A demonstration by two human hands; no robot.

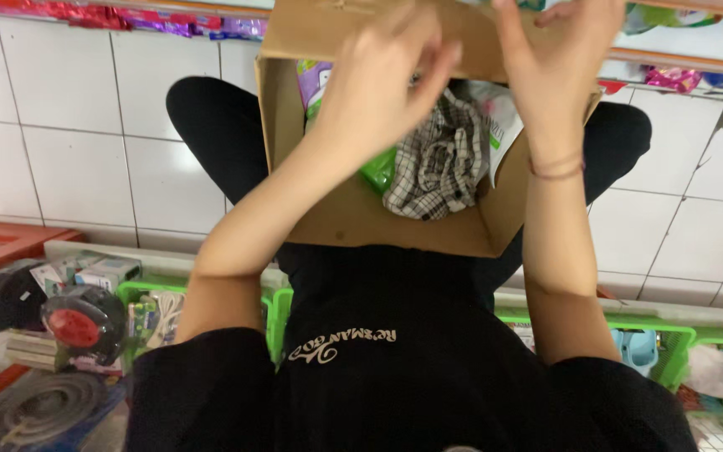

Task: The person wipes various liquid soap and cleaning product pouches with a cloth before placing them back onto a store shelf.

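An open brown cardboard box (353,213) rests on my lap, between my black-clad knees. Inside lie a black-and-white checked cloth (437,167), a green packet (380,172) and white and purple packages. My left hand (382,79) hovers over the box's middle with its fingers curled, blurred, near the far flap (311,29). My right hand (558,59) is at the far right corner of the box, fingers spread upward by the flap's edge. A thin band circles my right wrist. Whether either hand grips the flap is unclear.
White floor tiles (77,125) surround me. Green plastic baskets (274,314) with small goods line the near shelf edge. Black and red appliances (77,322) sit at the lower left. Colourful packets (169,21) lie along the top edge.
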